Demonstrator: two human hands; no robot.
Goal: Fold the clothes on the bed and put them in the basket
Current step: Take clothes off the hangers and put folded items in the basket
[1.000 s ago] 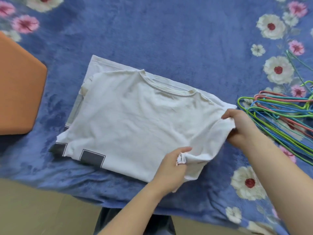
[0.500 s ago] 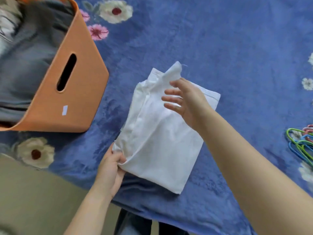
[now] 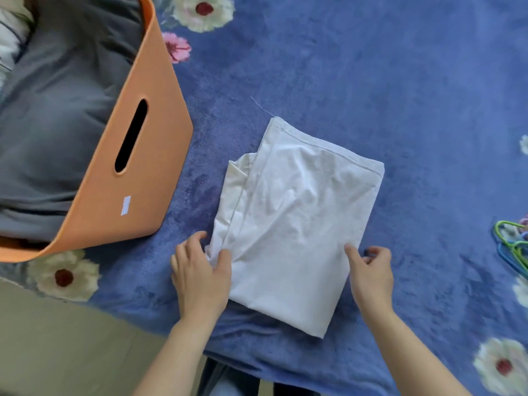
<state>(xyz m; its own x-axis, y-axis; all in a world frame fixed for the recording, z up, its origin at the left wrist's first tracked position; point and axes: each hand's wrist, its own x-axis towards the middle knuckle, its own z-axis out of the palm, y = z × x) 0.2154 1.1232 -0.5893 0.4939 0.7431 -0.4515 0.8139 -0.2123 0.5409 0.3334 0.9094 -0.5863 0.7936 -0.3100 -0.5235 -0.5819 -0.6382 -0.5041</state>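
The folded white shirt [image 3: 297, 224] lies flat on the blue floral blanket [image 3: 371, 67], in the centre of the frame. It forms a tilted rectangle, with one hemmed corner pointing to the upper left and the fold edge towards the bottom.

My left hand [image 3: 200, 278] is at the shirt's lower left edge. The thumb lies on top of the cloth and the fingers curl round the bunched side layers, so this hand is pinching the shirt.

My right hand [image 3: 370, 277] is at the shirt's lower right edge. The thumb rests on the cloth at the edge. The fingers are curled just beside the edge, over the blanket. I cannot tell whether they grip any cloth.

The orange basket [image 3: 148, 172] stands on the blanket at the upper left of the frame, near the shirt but apart from it. Its slot handle faces the shirt. A grey garment [image 3: 57, 124] fills the basket.

Coloured hangers [image 3: 514, 244] lie at the right edge of the frame, well apart from the shirt. A beige floor [image 3: 57, 338] shows at the lower left.
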